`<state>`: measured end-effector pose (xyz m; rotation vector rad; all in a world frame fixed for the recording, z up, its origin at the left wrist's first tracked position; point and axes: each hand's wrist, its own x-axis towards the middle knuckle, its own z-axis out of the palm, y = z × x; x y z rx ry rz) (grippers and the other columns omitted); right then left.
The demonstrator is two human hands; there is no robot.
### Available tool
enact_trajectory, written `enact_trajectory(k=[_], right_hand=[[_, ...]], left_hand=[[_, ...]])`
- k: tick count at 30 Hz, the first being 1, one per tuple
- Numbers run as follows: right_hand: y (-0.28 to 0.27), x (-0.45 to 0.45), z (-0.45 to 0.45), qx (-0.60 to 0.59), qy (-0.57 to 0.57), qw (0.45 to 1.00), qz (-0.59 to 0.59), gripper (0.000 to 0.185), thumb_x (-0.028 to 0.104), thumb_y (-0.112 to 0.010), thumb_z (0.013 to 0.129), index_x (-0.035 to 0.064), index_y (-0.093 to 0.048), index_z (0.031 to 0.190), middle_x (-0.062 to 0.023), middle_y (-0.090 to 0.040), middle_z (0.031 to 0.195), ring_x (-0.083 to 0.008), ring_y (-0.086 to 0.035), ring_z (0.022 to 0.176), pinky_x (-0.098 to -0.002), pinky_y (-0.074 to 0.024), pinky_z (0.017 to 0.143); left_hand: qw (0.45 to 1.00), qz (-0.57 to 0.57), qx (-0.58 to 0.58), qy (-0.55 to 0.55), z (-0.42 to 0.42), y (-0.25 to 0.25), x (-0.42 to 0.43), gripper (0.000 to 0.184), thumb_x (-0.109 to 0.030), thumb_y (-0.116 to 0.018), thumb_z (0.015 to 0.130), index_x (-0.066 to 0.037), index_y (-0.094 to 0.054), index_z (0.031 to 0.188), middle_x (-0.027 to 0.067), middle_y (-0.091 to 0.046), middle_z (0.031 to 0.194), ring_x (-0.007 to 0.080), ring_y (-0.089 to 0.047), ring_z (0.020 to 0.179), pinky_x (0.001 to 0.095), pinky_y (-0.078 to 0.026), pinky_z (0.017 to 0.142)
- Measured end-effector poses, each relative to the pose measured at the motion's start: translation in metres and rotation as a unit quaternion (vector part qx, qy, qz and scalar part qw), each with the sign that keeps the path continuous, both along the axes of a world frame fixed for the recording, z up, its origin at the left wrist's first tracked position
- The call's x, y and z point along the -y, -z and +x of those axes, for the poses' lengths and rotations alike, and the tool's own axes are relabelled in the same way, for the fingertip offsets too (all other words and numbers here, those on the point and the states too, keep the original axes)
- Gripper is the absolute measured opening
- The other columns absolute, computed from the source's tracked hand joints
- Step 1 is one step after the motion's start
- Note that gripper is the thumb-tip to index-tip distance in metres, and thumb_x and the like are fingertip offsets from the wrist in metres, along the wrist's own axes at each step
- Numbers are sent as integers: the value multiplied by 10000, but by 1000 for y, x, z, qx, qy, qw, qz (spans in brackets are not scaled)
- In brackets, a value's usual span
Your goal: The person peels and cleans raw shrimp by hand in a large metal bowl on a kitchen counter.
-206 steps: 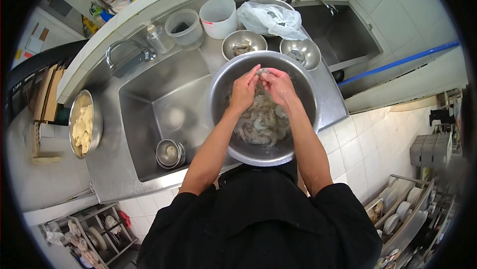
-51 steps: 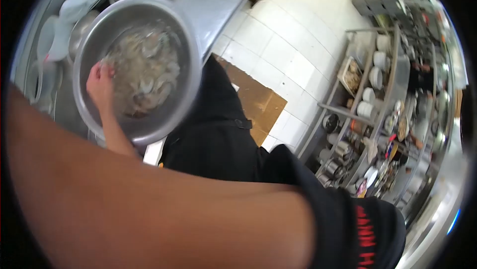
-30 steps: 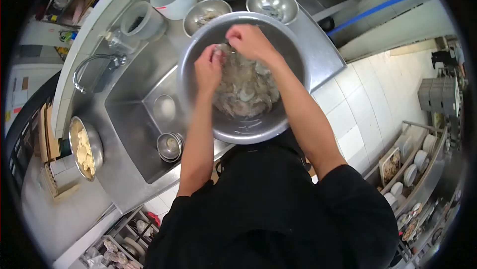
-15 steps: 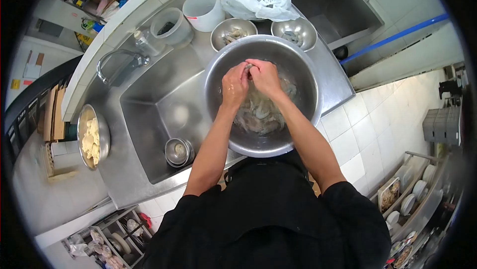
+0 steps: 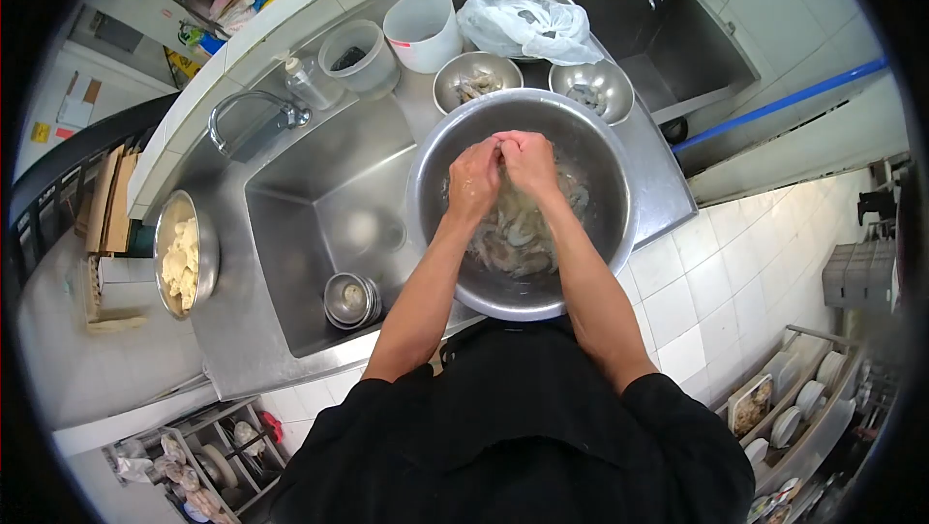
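My left hand and my right hand meet fingertip to fingertip above a large steel basin. Between them they pinch a shrimp, mostly covered by the fingers. Below my wrists, raw grey shrimp lie in cloudy water in the basin. Just behind its rim stand two small steel bowls. The left bowl holds brownish pieces, perhaps shrimp or shells; the right bowl has a few greyish shrimp in it.
Left of the basin is a steel sink with stacked small bowls and a curved faucet. Plastic tubs and a white plastic bag stand behind. A bowl of pale yellow chunks sits at far left.
The view has shifted slightly, so the basin and counter appear a little lower and to the right. My hands stay pinched together over the basin; the shrimp between them shows less now.
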<state>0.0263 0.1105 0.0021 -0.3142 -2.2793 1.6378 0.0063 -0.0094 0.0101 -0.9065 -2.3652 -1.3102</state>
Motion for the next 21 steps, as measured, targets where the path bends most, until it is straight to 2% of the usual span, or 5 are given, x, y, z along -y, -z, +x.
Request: enact_trajectory(k=[9, 11, 14, 17, 21], right_hand=[[-4, 1, -1, 15, -3, 965, -262, 280, -33, -440, 811, -56, -701, 910, -132, -685, 811, -164, -637, 665, -300, -536, 600], [3, 1, -5, 15, -5, 946, -325, 263, -42, -455, 802, -67, -686, 924, -128, -675, 816, -160, -621, 664, -291, -523, 602], [26, -6, -8, 9, -21, 888, -459, 233, -56, -492, 791, -80, -656, 954, -117, -661, 835, -151, -597, 678, -277, -497, 611], [21, -9, -7, 17, -58, 843, -535, 221, -63, -527, 788, -85, -627, 984, -110, -656, 871, -151, -592, 706, -277, -483, 624], [-9, 1, 0, 54, -70, 849, -521, 187, -53, -551, 804, -52, -640, 969, -77, -661, 861, -150, -596, 712, -280, -473, 612]], left_hand=[[996, 67, -8, -57, 1, 0, -4, 162, -7, -547, 856, 2, -644, 985, 182, -656, 839, 318, -655, 753, 389, -511, 660], [977, 104, 176, -61, 6, -9, -2, 169, -31, -567, 881, 2, -658, 1019, 135, -674, 824, 200, -656, 695, 322, -513, 638], [921, 262, 283, -58, 6, 1, -7, 178, -55, -566, 904, -3, -663, 1044, 66, -676, 799, 107, -610, 658, 283, -498, 618], [895, 290, 336, -48, 4, 2, -4, 183, -82, -573, 913, -10, -672, 1049, 19, -680, 819, 74, -598, 672, 276, -492, 612], [933, 167, 288, -139, 4, -6, 1, 188, -128, -580, 917, 1, -686, 1003, 50, -681, 797, 110, -612, 677, 264, -477, 624]])
